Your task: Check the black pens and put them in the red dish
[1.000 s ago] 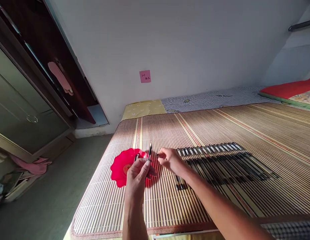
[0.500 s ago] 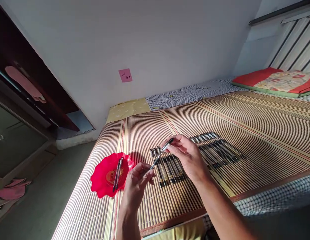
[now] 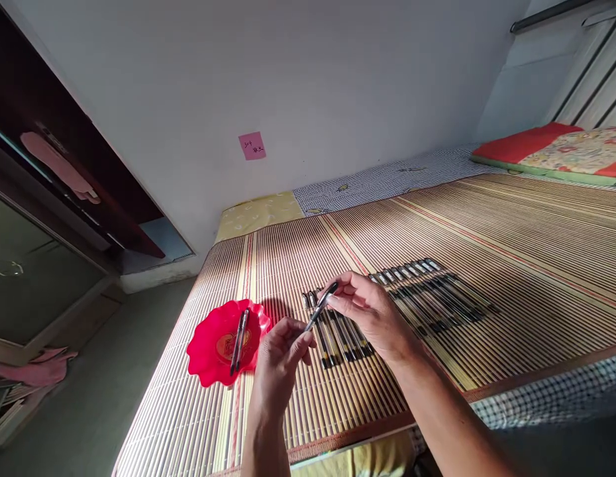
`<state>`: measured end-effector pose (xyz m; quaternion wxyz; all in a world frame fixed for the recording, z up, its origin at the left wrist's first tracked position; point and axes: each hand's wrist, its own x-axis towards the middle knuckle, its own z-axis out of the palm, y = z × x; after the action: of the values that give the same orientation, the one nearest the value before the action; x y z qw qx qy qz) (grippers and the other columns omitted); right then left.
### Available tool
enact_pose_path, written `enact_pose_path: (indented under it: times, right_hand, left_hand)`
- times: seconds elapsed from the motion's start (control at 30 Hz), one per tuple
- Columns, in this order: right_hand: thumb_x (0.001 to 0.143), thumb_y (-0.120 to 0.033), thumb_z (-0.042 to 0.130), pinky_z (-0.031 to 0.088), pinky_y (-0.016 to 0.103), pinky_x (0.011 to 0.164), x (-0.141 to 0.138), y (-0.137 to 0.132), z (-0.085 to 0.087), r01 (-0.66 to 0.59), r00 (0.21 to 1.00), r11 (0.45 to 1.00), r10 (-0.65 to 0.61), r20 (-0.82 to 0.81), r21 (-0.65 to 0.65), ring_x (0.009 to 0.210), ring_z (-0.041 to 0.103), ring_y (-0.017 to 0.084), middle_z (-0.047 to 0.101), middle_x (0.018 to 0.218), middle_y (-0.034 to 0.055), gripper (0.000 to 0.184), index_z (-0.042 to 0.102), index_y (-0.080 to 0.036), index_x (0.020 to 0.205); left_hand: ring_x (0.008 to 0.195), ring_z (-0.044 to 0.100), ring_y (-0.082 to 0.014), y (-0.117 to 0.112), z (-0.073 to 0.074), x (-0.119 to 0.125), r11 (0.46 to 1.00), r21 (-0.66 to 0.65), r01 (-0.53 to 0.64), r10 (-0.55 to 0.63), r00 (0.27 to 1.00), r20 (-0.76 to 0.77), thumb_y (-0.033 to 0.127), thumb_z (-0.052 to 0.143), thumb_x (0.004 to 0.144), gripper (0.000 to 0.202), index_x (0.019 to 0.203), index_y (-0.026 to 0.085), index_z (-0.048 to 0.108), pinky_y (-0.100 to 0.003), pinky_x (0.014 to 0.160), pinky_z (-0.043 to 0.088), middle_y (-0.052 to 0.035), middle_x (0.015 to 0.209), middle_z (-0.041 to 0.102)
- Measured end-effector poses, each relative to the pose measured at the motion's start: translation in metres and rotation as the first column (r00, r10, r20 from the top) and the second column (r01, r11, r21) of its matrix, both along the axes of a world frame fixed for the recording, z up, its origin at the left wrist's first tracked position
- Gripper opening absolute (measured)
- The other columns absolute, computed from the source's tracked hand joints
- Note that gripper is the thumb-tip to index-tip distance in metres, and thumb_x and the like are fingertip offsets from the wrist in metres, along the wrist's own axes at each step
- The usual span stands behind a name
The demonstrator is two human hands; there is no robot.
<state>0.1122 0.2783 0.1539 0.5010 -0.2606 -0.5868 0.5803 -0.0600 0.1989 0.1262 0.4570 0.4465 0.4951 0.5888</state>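
Note:
A slim dark pen with a clear-looking cap (image 3: pixel 318 310) is held at a slant above the bamboo mat. My left hand (image 3: pixel 282 354) pinches its lower end, and the fingers of my right hand (image 3: pixel 372 321) close on the capped upper end. Below and behind the hands lies a row of capped pens (image 3: pixel 332 348), partly covered by my right hand. Another row of pens (image 3: pixel 440 298) lies side by side to the right. Left of my left hand, a red scalloped dish (image 3: pixel 206 348) contains a couple of pens (image 3: pixel 240 341).
The striped bamboo mat (image 3: pixel 283 265) covers a bed against the wall. A folded red and floral quilt (image 3: pixel 551 152) lies at the far right. A pink note (image 3: pixel 252 146) is stuck to the wall. To the left are the floor (image 3: pixel 119 358) and a dark door frame (image 3: pixel 114 218).
My hands have come slightly closer together along the pen, so less of it shows between them. The view has shifted a little; the dish and laid-out pens appear in the same arrangement.

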Motion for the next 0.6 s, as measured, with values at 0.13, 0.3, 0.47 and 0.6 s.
enact_pose_path:
  times: [0.13,0.3,0.47,0.6]
  right_hand:
    - [0.084,-0.035,0.077,0.058,0.033,0.085,-0.007,-0.004,-0.005,-0.023,0.997,0.999,0.020,0.079,0.044,0.088,0.071,0.018,0.075,0.096,0.0056,0.023,0.066,-0.021,0.097]
    - [0.084,-0.035,0.072,0.058,0.032,0.083,-0.014,-0.001,-0.017,-0.004,0.992,0.998,-0.004,0.129,0.061,0.086,0.070,0.018,0.072,0.091,0.0043,0.020,0.066,-0.020,0.095]
    - [0.085,-0.033,0.071,0.058,0.032,0.082,-0.016,-0.001,-0.022,-0.026,0.989,0.997,0.015,0.150,0.077,0.085,0.070,0.018,0.073,0.090,0.0044,0.017,0.066,-0.019,0.093]
    - [0.085,-0.040,0.076,0.061,0.037,0.087,-0.011,-0.009,-0.024,-0.072,0.987,0.997,0.067,0.147,0.030,0.089,0.073,0.020,0.075,0.093,0.0062,0.026,0.067,-0.019,0.097]
  left_hand:
    - [0.051,0.051,-0.0070,0.001,-0.003,0.006,0.999,-0.009,-0.032,0.032,0.999,0.026,0.048,0.088,0.077,0.040,0.079,0.017,0.064,-0.019,0.050,0.040,0.0011,0.065,0.066]
    - [0.048,0.054,-0.0075,0.002,-0.009,0.005,0.997,-0.071,-0.011,0.013,0.999,0.038,0.048,0.087,0.076,0.039,0.079,0.017,0.062,-0.019,0.048,0.037,0.0014,0.064,0.066]
    - [0.047,0.059,-0.0095,-0.004,-0.024,0.012,0.996,-0.046,-0.072,0.071,0.997,-0.015,0.044,0.080,0.082,0.033,0.077,0.018,0.059,-0.020,0.048,0.037,0.0002,0.064,0.067]
    - [0.056,0.066,-0.0154,-0.013,-0.037,0.006,0.993,-0.072,-0.092,0.083,0.989,-0.125,0.048,0.074,0.086,0.031,0.082,0.019,0.064,-0.024,0.055,0.045,-0.0029,0.070,0.071]
